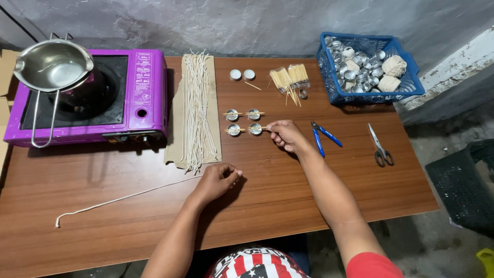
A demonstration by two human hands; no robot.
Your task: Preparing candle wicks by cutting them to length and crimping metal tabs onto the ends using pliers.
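Note:
My left hand (pixel 218 180) rests on the wooden table (pixel 329 185) with its fingers pinched on the end of a long white wick string (pixel 118 198) that trails off to the left. My right hand (pixel 285 135) reaches forward, its fingertips pinching the end of a wooden stick laid across a small metal cup (pixel 256 128). Three more small cups (pixel 232 115) with sticks across them sit beside it in a square group. A bundle of cut white wicks (pixel 197 110) lies on cardboard just left of the cups.
A purple portable stove (pixel 136 98) with a steel pouring pot (pixel 51 66) stands at far left. A blue basket (pixel 370 69) of metal cups and string balls is at far right. Blue pliers (pixel 321 136), scissors (pixel 380 146), packs of sticks (pixel 288 78) and two white cups (pixel 242 74) lie nearby.

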